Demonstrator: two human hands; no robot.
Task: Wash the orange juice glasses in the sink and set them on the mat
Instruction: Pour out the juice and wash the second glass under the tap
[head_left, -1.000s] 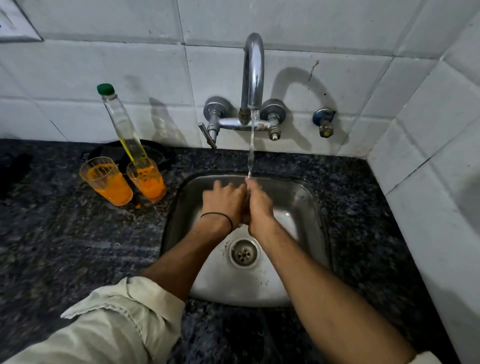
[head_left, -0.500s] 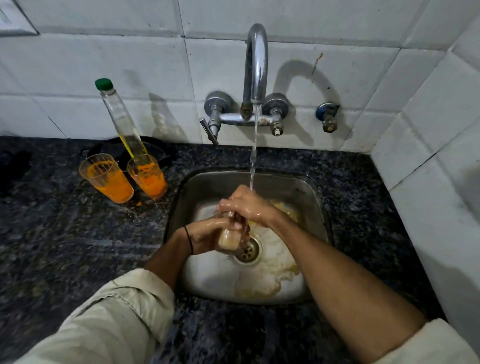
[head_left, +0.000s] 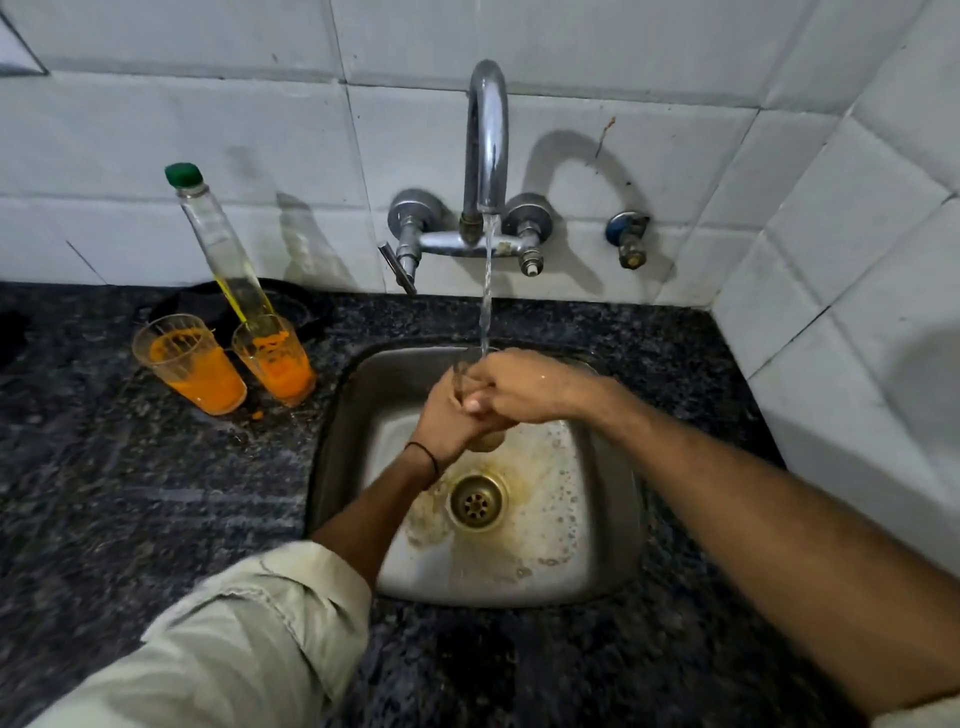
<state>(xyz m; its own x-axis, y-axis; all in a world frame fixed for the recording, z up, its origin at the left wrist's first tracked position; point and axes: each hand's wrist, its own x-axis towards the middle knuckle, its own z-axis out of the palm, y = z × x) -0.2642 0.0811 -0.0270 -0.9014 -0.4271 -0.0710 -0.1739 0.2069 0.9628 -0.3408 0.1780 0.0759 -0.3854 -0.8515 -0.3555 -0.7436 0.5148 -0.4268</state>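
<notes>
Rinsing looks to be the step in hand. A clear glass (head_left: 461, 375) sits mid-frame over the steel sink (head_left: 613, 519), mouth up under the water stream (head_left: 487, 291) from the tap (head_left: 485, 140). Its long axis is near upright, base toward the drain (head_left: 477, 501). The left hand (head_left: 441, 423) wraps the glass from lower left and the right hand (head_left: 524, 389) from the right. The fingers (head_left: 475, 404) of both are curled round it. At frame left, an outer juice glass (head_left: 189, 364) and an inner juice glass (head_left: 275, 358) stand on the dark speckled counter (head_left: 130, 493). They are nearer the left hand, with a green-capped bottle (head_left: 223, 244) behind them. White tiles back the sink.
</notes>
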